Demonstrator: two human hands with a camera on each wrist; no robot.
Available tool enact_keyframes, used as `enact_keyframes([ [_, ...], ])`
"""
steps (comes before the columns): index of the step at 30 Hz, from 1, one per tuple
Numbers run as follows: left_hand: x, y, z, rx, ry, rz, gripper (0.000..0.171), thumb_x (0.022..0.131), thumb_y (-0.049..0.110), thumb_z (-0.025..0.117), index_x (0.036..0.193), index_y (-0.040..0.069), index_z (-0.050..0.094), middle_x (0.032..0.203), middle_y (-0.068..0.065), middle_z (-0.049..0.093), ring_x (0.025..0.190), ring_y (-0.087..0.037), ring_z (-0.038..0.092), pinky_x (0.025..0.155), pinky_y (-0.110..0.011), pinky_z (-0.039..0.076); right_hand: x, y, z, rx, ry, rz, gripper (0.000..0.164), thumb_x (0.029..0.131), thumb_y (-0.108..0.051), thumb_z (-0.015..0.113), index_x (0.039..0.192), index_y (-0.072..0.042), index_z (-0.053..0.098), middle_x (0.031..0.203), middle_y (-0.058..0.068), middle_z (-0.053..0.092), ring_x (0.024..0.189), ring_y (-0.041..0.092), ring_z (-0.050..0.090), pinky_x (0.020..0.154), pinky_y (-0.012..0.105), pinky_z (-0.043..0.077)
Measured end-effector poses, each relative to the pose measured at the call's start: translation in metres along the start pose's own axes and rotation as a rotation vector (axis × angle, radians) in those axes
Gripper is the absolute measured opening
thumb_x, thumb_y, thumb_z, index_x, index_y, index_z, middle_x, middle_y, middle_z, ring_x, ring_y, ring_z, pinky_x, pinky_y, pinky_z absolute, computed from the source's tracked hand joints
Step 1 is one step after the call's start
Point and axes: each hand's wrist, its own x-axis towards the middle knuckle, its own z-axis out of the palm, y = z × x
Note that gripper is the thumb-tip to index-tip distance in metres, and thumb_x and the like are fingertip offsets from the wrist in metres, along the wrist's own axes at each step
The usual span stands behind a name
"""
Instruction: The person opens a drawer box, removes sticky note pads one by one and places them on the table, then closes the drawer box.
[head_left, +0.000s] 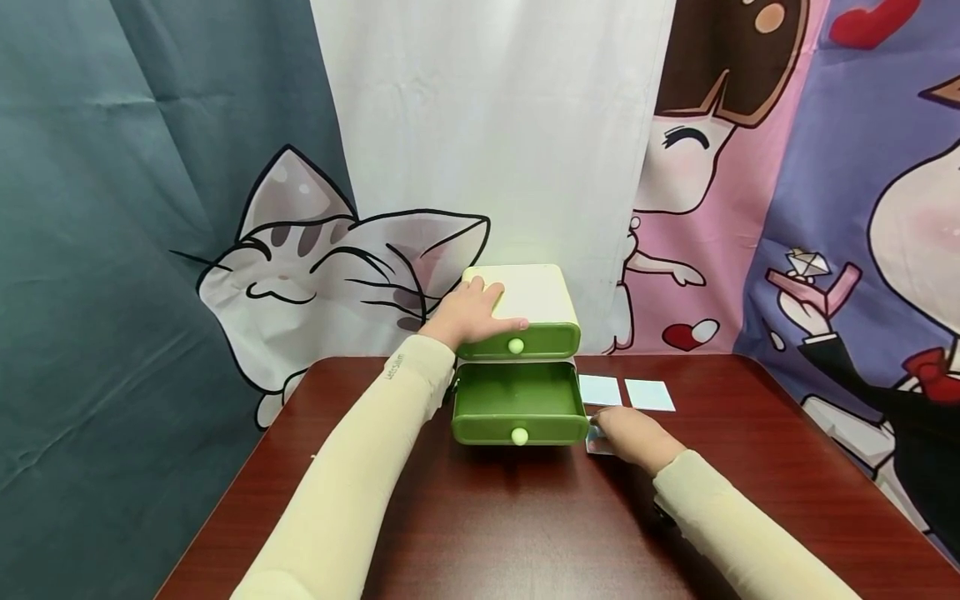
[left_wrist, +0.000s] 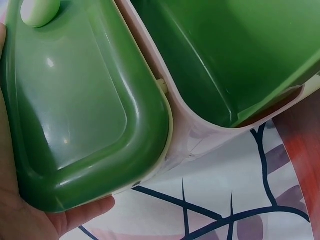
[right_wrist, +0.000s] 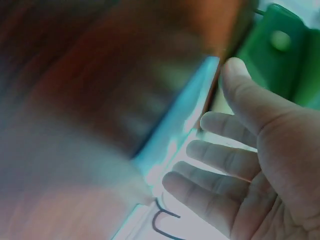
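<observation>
A small cabinet (head_left: 525, 292) with a cream top and green drawers stands at the table's far side. Its upper drawer (head_left: 555, 340) is closed; the lower drawer (head_left: 517, 400) is pulled out and bare inside. My left hand (head_left: 472, 315) rests on the cabinet's top left corner, thumb along the front edge. Right of the lower drawer, my right hand (head_left: 637, 435) is at a card with a bluish picture (head_left: 597, 442). In the right wrist view, its fingers (right_wrist: 220, 155) are spread loosely, with thumb apart, beside the bluish card (right_wrist: 175, 120); contact is unclear.
Two pale cards (head_left: 600, 390) (head_left: 650, 395) lie on the dark red-brown table (head_left: 510, 525), behind my right hand. A cartoon-printed curtain (head_left: 495, 125) hangs directly behind the table.
</observation>
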Motion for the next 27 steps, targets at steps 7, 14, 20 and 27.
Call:
enact_keyframes([
  [7,0.001,-0.001,0.000,0.009,-0.004,-0.007,0.096,0.082,0.088,0.042,0.148,0.019,0.045,0.138,-0.018,0.047,0.121,-0.032,0.049,0.099,-0.050,0.045,0.013,-0.012,-0.032,-0.024,0.195,0.145,0.025,0.089,-0.013,0.076,0.110,0.000,0.070,0.101,0.015,0.072,0.094,0.034,0.070,0.082,0.050,0.055],
  [14,0.002,-0.001,0.000,0.000,-0.016,-0.004,0.098,0.081,0.089,0.041,0.150,0.019,0.044,0.140,-0.019,0.047,0.123,-0.033,0.049,0.100,-0.051,0.045,0.015,-0.040,-0.059,0.035,0.540,0.185,0.023,0.092,-0.011,0.069,0.113,-0.004,0.069,0.104,0.012,0.071,0.095,0.031,0.068,0.080,0.049,0.054],
  [20,0.001,-0.002,0.000,-0.003,-0.015,-0.010,0.100,0.080,0.090,0.040,0.152,0.020,0.043,0.142,-0.019,0.047,0.125,-0.033,0.049,0.100,-0.051,0.045,0.012,-0.082,-0.060,0.008,0.775,-0.133,0.020,0.089,-0.010,0.067,0.108,-0.003,0.070,0.101,0.009,0.068,0.093,0.027,0.067,0.079,0.042,0.056],
  [27,0.001,-0.001,0.000,-0.007,-0.010,-0.007,0.100,0.080,0.090,0.041,0.151,0.020,0.043,0.139,-0.018,0.049,0.121,-0.032,0.050,0.099,-0.049,0.046,0.015,-0.114,-0.043,-0.054,0.810,-0.388,0.022,0.098,-0.015,0.055,0.105,-0.003,0.071,0.099,0.007,0.065,0.084,0.024,0.065,0.072,0.036,0.056],
])
